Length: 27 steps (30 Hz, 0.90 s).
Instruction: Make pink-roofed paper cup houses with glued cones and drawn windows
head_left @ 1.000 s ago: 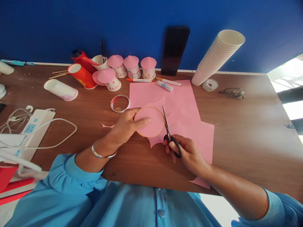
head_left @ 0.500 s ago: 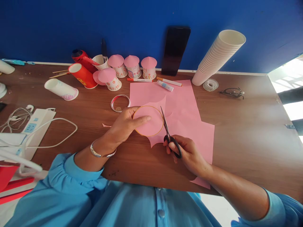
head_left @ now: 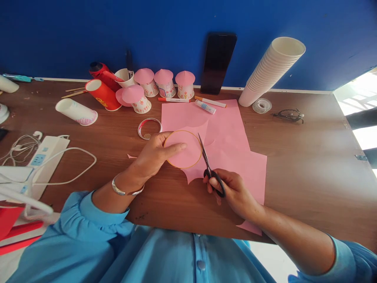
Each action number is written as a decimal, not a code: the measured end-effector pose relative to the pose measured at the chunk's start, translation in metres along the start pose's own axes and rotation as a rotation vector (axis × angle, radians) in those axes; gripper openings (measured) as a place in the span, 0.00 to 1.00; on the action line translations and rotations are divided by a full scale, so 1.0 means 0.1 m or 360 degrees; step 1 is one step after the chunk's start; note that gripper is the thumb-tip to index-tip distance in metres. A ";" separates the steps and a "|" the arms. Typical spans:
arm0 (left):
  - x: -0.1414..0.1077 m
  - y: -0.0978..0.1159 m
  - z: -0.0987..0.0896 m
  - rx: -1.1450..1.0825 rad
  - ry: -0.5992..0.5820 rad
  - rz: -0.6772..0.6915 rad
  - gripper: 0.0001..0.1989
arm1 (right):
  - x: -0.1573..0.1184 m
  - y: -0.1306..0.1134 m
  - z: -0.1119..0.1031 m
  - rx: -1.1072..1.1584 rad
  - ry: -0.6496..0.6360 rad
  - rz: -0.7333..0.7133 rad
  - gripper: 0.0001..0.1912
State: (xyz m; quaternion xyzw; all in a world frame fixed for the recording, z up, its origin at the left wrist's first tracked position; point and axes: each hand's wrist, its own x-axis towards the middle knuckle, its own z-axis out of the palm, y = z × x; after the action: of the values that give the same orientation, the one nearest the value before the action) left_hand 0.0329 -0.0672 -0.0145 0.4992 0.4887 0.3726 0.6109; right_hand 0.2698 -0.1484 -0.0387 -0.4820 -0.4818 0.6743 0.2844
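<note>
My left hand [head_left: 157, 151] pinches a round pink paper disc [head_left: 188, 155] with a yellow-orange outline, thumb on top and fingers hidden beneath. Black-handled scissors [head_left: 205, 154] are gripped in my right hand [head_left: 228, 186]; their blades look closed and lie beside the disc's right edge, pointing away from me. Whether the blades touch the paper I cannot tell. Below the disc and to its right, larger sheets of pink paper [head_left: 229, 137] with cut curved edges cover the tabletop.
At the back stand several small cups with pink cone roofs [head_left: 185, 84], a phone [head_left: 218, 63] leaning on the wall and a tall stack of paper cups [head_left: 271, 70]. A glue stick [head_left: 205, 107] and markers lie on the paper. A tape roll [head_left: 149, 128] and power strip [head_left: 44, 161] are left.
The paper disc has shifted slightly left with my left hand. The scissors' tip has also moved a little left; my right hand is almost still.
</note>
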 end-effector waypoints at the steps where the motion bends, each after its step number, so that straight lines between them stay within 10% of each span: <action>1: 0.00 0.00 0.00 -0.0010 -0.0012 0.0002 0.18 | 0.00 0.00 0.00 -0.0003 0.0002 -0.0004 0.29; 27: 0.05 0.01 -0.02 -0.0095 -0.0004 0.0057 0.19 | 0.00 0.04 -0.01 0.0006 -0.0008 0.0008 0.29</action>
State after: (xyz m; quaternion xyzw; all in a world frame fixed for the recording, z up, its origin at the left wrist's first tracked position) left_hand 0.0326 -0.0618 -0.0146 0.4899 0.4676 0.3972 0.6194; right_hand 0.2710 -0.1500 -0.0424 -0.4809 -0.4800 0.6771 0.2826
